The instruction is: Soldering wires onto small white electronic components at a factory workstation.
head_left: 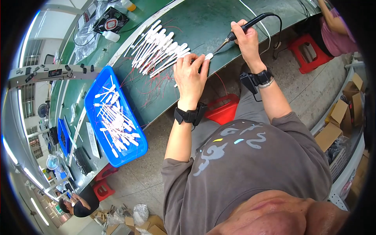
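Note:
My right hand [247,42] grips the black handle of a soldering iron [255,20]. Its metal tip slants down to the left and meets, or nearly meets, the rounded end of a white plastic stick [209,56]. The fingers of my left hand [190,76] press that stick against the green tabletop; most of its length is hidden under them. Left of this hand, a spread row of similar white sticks [156,49] with thin red wires lies on the table.
A blue bin [141,145] full of white sticks stands at the table's left part. Behind are a black fan [111,20] and a small white bottle [111,36]. Red stools [224,109] stand below the edge. One person sits at the upper right, another far lower left.

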### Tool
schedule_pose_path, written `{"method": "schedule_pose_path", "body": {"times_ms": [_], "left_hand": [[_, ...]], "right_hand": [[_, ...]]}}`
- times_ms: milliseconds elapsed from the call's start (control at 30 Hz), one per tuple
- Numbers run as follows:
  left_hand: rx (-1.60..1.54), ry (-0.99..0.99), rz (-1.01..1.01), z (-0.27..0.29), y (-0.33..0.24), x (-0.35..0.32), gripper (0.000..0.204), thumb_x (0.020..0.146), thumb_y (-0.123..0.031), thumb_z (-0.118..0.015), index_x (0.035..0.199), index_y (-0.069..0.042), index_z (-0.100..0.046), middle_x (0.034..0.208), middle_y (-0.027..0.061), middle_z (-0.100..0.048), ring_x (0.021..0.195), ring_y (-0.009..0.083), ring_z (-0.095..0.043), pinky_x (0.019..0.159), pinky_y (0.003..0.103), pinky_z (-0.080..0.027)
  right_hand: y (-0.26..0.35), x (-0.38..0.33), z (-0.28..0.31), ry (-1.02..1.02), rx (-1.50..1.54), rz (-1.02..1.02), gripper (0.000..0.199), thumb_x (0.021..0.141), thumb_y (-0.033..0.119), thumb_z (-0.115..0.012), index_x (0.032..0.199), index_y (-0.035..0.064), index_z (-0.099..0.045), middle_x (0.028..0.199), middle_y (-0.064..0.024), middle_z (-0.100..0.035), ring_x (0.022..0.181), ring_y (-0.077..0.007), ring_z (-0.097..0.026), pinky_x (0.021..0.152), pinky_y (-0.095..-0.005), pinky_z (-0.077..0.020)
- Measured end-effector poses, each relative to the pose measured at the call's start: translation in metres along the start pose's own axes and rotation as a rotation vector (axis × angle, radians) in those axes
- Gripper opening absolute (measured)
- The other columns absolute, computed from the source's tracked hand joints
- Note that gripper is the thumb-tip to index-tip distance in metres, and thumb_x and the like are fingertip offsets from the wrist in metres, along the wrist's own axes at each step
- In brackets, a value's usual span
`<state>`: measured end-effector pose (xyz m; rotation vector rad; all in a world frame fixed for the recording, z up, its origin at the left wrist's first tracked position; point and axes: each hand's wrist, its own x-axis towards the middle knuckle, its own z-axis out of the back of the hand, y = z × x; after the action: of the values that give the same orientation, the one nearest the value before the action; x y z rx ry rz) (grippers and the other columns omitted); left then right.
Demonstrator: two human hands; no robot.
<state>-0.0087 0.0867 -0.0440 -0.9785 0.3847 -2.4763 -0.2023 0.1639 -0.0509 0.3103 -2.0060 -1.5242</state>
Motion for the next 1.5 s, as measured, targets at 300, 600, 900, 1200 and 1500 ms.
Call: {"method": "schedule_pose_path", "body": {"times_ms": [300,600,900,1200,1500], "left_hand": [[0.024,-0.001,-0.039,0.002,0.000,0.001,0.015,0.080,-0.018,-0.074,0.090,-0.007,-0.072,0.090,0.0047,-0.063,0.085,0.0242,-0.057,0.074,0.037,-0.043],[-0.058,-0.254,0.122,0.089,0.028,0.058,0.013,0.085,-0.017,-0.070,0.090,-0.005,-0.070,0.082,0.0112,-0.068,0.072,0.0294,-0.065,0.066,0.036,-0.051],[0.550,-0.243,-0.088,0.140,0.098,0.143,0.023,0.088,-0.032,-0.067,0.095,-0.011,-0.075,0.088,0.0083,-0.070,0.078,0.0278,-0.067,0.069,0.035,-0.053],[0.394,-0.012,0.071,-0.006,0.151,0.109,0.018,0.073,-0.026,-0.067,0.072,-0.009,-0.073,0.083,0.0137,-0.069,0.085,0.0317,-0.065,0.076,0.045,-0.052],[0.396,0.002,0.036,0.120,0.067,0.054,0.022,0.080,-0.032,-0.067,0.083,-0.011,-0.074,0.084,0.0099,-0.068,0.085,0.0309,-0.064,0.076,0.043,-0.052]], "right_hand": [[0.002,0.000,0.001,-0.102,0.403,-0.160,0.021,0.094,0.016,-0.061,0.075,0.0136,-0.053,0.067,0.0072,-0.045,0.051,0.0000,-0.032,0.045,-0.0178,-0.0222],[-0.001,-0.001,0.005,-0.115,0.425,-0.195,0.018,0.094,0.016,-0.061,0.078,0.0111,-0.054,0.065,0.0063,-0.046,0.049,-0.0002,-0.034,0.043,-0.0188,-0.0243],[0.004,0.001,0.001,-0.082,0.390,-0.186,0.017,0.094,0.017,-0.061,0.080,0.0095,-0.056,0.065,0.0052,-0.045,0.048,-0.0014,-0.034,0.043,-0.0192,-0.0240],[-0.003,0.005,0.006,-0.078,0.214,-0.208,0.018,0.095,0.021,-0.062,0.088,0.0052,-0.058,0.070,0.0011,-0.050,0.053,-0.0043,-0.038,0.047,-0.0203,-0.0286],[-0.005,0.000,0.000,0.011,0.332,-0.188,0.019,0.096,0.017,-0.059,0.082,0.0056,-0.055,0.065,0.0017,-0.051,0.049,-0.0034,-0.037,0.046,-0.0199,-0.0273]]}}
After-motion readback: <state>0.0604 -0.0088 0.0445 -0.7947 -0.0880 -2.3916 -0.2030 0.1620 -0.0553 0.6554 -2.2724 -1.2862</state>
